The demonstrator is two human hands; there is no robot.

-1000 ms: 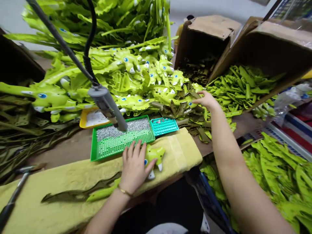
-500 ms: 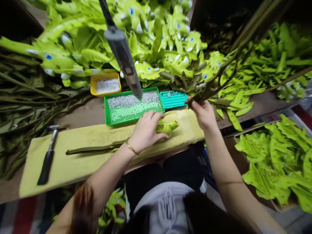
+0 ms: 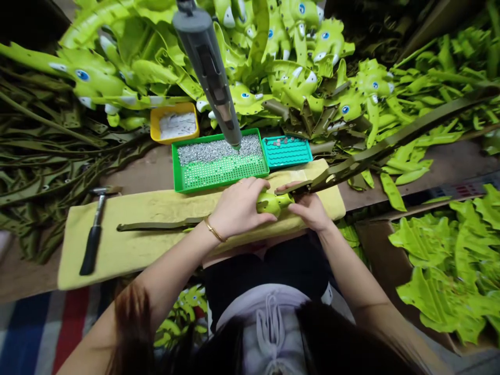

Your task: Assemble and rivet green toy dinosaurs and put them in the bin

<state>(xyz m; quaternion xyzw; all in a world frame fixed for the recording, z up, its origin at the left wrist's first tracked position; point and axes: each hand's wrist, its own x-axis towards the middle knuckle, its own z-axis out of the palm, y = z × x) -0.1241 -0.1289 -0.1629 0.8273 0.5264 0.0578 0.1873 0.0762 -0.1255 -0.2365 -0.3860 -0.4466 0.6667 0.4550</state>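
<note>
My left hand [image 3: 241, 205] is closed over a lime-green hollow plastic toy part [image 3: 273, 203] on the yellow cloth pad [image 3: 136, 208]. My right hand [image 3: 313, 212] grips the near end of a long olive-green plastic strip [image 3: 371, 153], which slants up to the far right. That end meets the right-hand opening of the lime-green part; my fingers partly hide the joint. Another olive strip [image 3: 156, 226] lies on the pad and runs under my left wrist. Above my left hand hangs a grey electric screwdriver [image 3: 213, 78], its tip over the green tray.
A green tray [image 3: 177, 179] holds small metal screws, beside a teal tray [image 3: 289, 156] with a few small pieces. A yellow bin [image 3: 155, 136] and a hammer [image 3: 94, 234] are leftward. Lime-green dinosaur-like parts [image 3: 97, 73] pile up behind; a box of green parts [image 3: 449, 271] stands right.
My right hand has brought the olive strip left and down to the end of the lime-green part. My left hand stays on that part. The camera view has shifted slightly.
</note>
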